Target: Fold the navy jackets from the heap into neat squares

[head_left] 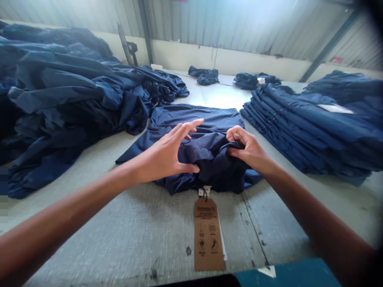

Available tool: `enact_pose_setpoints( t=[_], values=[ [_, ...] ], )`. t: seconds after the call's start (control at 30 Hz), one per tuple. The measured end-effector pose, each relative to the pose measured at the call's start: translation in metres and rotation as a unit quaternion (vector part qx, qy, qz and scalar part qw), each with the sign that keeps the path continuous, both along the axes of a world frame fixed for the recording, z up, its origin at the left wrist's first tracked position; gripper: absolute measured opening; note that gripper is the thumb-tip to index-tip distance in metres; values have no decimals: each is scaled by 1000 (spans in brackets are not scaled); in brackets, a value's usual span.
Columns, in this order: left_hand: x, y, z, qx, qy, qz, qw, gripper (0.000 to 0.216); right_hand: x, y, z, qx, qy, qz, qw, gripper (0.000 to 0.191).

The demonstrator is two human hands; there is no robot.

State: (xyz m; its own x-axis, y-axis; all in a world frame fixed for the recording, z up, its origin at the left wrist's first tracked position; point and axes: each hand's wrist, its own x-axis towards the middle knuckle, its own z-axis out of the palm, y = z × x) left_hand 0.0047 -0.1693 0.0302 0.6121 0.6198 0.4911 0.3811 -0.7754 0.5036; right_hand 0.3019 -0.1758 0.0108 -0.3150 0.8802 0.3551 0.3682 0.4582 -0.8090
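A hang tag [208,235] lies by the navy garment [206,155], left grip [167,149] wide, right grip [247,149] holding a fold.

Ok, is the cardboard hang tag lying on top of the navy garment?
No, the brown hang tag lies on the grey table, off the navy garment.

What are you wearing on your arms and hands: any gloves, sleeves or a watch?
No gloves: the left hand and right hand are bare. The forearms in view are bare too, with no sleeve, watch or ring showing.
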Motion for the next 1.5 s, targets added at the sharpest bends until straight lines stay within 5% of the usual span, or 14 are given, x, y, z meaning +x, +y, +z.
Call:
enact_pose_setpoints(
  t=[0.17, 0.37, 0.47, 0.57, 0.7, 0.77, 0.87, 0.93, 1.03, 1.5],
  values=[
    [9, 3, -18, -26, -99, 112, 988, 63, 1, -1, 3, -54, -31, 48, 997, 35],
    [-2, -1, 11, 26, -128, 209, 969, 41, 3, -8, 10, -98, -66, 104, 988, 29],
    [-14, 1, 25, 47, -31, 271, 961, 36, 3, -8, 5, -92, -11, 58, 994, 30],
    [-24, 7, 27, -2, 109, 263, 959, 42, 1, -3, -1, -62, 73, -22, 995, 21],
    [-27, 7, 27, 18, 157, 238, 958, 62, 0, 1, -3, 98, 31, -108, 989, 13],
    [-26, 3, 32, 56, 147, 273, 949, 58, 0, -1, -3, 228, -48, -187, 954, 14],
    [-27, -4, 41, 132, 140, 315, 929, 47, 0, -6, -5, 392, -181, -298, 851, 18],
    [-30, -7, 46, 177, 153, 309, 922, 45, 0, -10, -6, 435, -250, -322, 803, 24],
    [-32, -9, 50, 197, 190, 303, 913, 51, -1, -15, -6, 453, -291, -325, 777, 27],
    [-31, 2, 39, 130, 205, 299, 923, 51, 3, -11, 1, 399, -271, -311, 819, 14]
  ],
)
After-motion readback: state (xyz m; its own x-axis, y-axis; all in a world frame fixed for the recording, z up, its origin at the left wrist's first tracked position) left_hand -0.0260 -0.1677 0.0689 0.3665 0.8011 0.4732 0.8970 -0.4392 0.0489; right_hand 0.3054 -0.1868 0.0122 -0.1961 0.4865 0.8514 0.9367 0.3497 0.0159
